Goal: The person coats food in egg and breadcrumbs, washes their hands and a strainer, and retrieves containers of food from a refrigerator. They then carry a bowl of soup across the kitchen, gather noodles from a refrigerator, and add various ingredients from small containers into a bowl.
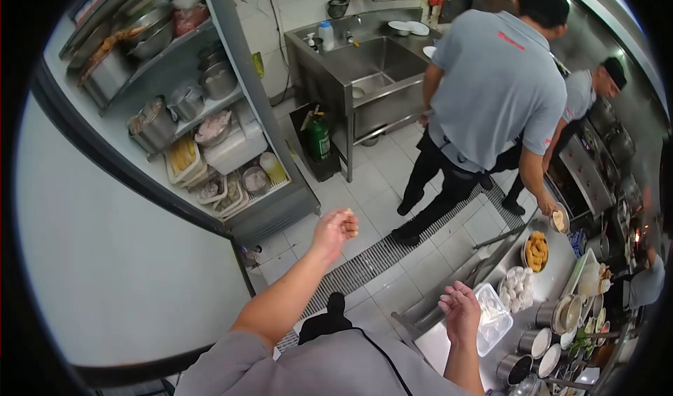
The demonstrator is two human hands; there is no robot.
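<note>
My left hand (335,233) hangs in the air over the tiled floor, in front of the open fridge. Its fingers are loosely bent, a little apart, with pale dusting on the tips, and nothing shows in them. Over the edge of the steel counter, my right hand (460,310) is raised with fingers half curled and apart, holding nothing I can see. Right beside it lies a clear plastic tub (496,329) with white floury contents. Behind the tub are a pile of white rounded pieces (517,288) and a bowl of golden fried pieces (536,250).
The open fridge (235,101) at left holds pots and tubs. A steel sink (382,59) and a green cylinder (317,137) stand ahead. One co-worker (491,80) leans over the counter holding a bowl (559,219); others work by the stoves. Several pots (534,341) crowd the right.
</note>
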